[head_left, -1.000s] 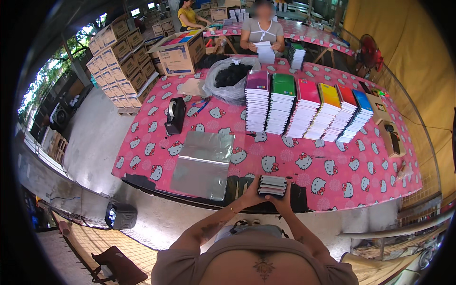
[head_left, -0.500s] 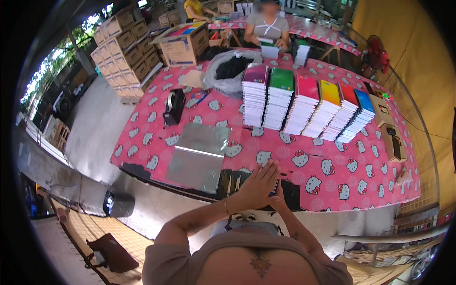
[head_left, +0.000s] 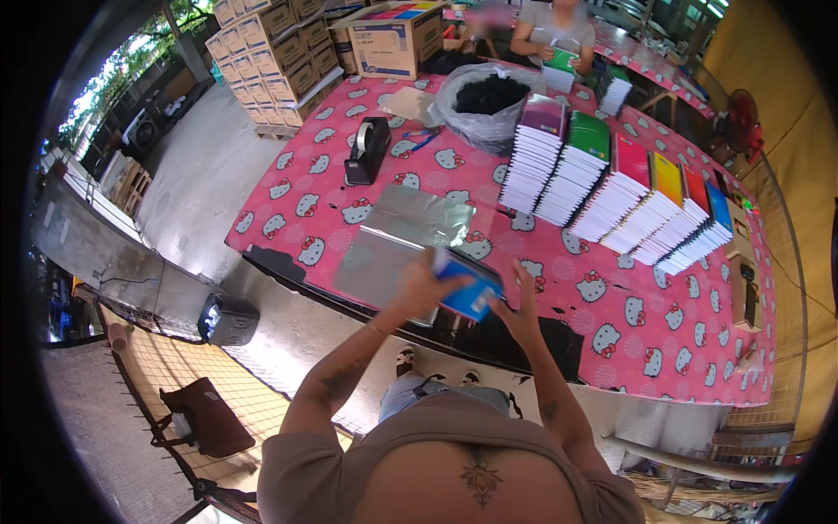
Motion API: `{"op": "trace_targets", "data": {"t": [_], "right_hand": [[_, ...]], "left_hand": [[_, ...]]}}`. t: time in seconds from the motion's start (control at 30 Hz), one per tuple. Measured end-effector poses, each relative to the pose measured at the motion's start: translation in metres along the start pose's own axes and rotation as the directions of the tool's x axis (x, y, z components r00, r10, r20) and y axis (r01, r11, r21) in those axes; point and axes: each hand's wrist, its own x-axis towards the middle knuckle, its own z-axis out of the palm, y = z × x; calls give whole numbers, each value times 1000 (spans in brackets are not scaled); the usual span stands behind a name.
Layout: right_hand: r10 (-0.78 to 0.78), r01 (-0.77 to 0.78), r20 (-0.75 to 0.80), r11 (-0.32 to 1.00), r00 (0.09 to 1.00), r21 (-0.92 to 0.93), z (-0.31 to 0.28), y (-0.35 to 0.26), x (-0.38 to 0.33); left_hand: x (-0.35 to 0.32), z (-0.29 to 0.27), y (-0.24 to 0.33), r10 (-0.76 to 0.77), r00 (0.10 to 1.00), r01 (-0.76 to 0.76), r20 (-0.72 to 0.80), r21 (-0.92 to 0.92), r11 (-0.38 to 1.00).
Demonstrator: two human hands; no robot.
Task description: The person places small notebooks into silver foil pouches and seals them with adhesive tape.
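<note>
My left hand (head_left: 419,286), slightly blurred, grips a blue-covered notebook (head_left: 474,295) by its left end, low over the front edge of the table. At the notebook's right corner is my right hand (head_left: 522,313), fingers stretched upward and apart; its thumb is at the corner, though I cannot tell if it presses. Clear plastic sleeves (head_left: 371,266) lie flat just left of the notebook, partly under my left hand. Beyond my hands stand tall stacks of spiral notebooks: purple (head_left: 532,162), green (head_left: 576,166), pink (head_left: 615,192), yellow (head_left: 650,210), red (head_left: 685,218) and blue (head_left: 705,234).
A black tape dispenser (head_left: 367,153) and blue scissors (head_left: 425,140) sit on the pink patterned table (head_left: 602,301). Behind them are a plastic bag (head_left: 476,127) of black material and an open carton (head_left: 397,48). A co-worker (head_left: 554,39) handles a green notebook across the table.
My hands, pressed together over the notebook before, have parted. The blue notebook now shows, tilted in my left hand and nearer the plastic sleeves. My view has swung left.
</note>
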Motion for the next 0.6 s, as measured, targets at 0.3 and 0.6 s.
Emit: {"op": "trace_targets", "data": {"t": [0.3, 0.6], "right_hand": [[288, 80, 453, 767, 844, -636, 113, 34, 81], [598, -605, 118, 796, 792, 26, 150, 20, 83]], "left_hand": [[107, -68, -163, -297, 953, 299, -63, 15, 954], [115, -79, -178, -172, 980, 182, -97, 114, 977]]}}
